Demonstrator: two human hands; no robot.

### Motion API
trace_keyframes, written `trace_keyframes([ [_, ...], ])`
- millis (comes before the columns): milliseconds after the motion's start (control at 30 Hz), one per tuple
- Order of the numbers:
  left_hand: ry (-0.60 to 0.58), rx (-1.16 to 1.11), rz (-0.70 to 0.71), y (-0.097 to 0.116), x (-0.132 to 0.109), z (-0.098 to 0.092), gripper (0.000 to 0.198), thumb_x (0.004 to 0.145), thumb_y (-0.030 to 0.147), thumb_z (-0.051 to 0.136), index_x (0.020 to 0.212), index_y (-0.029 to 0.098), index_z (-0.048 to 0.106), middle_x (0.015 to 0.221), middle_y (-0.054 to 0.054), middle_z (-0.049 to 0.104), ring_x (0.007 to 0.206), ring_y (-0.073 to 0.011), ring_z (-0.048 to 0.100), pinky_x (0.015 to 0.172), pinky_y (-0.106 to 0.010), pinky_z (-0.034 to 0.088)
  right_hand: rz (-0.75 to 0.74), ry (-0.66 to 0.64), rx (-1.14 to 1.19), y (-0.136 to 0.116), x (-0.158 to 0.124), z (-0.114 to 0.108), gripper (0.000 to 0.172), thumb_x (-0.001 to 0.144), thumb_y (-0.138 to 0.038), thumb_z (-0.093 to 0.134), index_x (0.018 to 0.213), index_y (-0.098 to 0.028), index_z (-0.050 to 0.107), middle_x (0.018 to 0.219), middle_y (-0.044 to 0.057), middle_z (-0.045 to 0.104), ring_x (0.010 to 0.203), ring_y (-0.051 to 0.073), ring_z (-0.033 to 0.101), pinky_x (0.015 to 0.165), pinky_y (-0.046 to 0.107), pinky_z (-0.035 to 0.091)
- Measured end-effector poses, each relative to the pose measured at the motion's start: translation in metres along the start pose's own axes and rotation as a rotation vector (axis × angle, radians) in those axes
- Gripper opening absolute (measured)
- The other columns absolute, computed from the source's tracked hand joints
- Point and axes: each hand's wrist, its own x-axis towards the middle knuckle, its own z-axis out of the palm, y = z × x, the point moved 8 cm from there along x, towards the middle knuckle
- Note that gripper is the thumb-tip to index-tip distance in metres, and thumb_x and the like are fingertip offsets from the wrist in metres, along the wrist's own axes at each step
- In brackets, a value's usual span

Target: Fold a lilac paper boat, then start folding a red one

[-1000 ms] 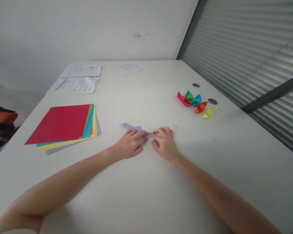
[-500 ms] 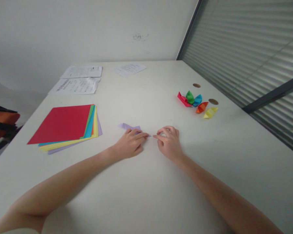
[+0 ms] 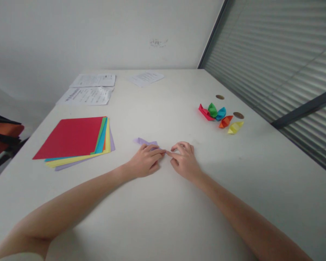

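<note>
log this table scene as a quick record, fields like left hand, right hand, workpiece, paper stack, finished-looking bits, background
left hand: fingers on the purple paper
right hand: index finger extended to the left fingertips; contact with the paper unclear
purple paper: folded, on the table, partly hidden by the left hand
paper stack: red on top; green, blue, orange, yellow, purple edges showing
small folded pieces: red, green, blue, orange, yellow
background: printed sheets, window blinds
</note>
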Motion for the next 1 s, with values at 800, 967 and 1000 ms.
trace_keyframes([
  [800, 0.148, -0.567, -0.027, -0.002, 0.002, -0.02, 0.011, 0.086, 0.019, 0.057, 0.089, 0.014, 0.067, 0.094, -0.005, 0.05, 0.063, -0.0057, 0.051, 0.062, -0.021, 0.049, -0.038, -0.107, 0.082, 0.014, 0.004, 0.007, 0.035, 0.098, -0.03, 0.043, 0.128, -0.024, 0.06, 0.129, 0.006, 0.061, 0.12, 0.026, 0.044, 0.101, 0.044, 0.035],
  [967, 0.124, -0.48, 0.011, 0.003, 0.003, -0.015, 0.021, 0.088, 0.016, 0.055, 0.103, 0.015, 0.069, 0.103, -0.008, 0.052, 0.066, -0.0061, 0.054, 0.063, -0.021, 0.05, 0.084, -0.145, 0.093, 0.02, 0.006, 0.011, 0.029, 0.096, -0.036, 0.048, 0.115, -0.029, 0.068, 0.117, 0.008, 0.061, 0.109, 0.026, 0.048, 0.094, 0.045, 0.037],
  [1000, 0.133, -0.451, 0.018, 0.003, 0.003, -0.014, 0.02, 0.089, 0.016, 0.054, 0.101, 0.015, 0.07, 0.105, -0.009, 0.053, 0.068, -0.0069, 0.055, 0.064, -0.022, 0.05, 0.106, -0.14, 0.113, 0.021, 0.006, 0.011, 0.026, 0.094, -0.035, 0.051, 0.112, -0.029, 0.069, 0.115, 0.008, 0.061, 0.108, 0.026, 0.048, 0.095, 0.044, 0.036],
])
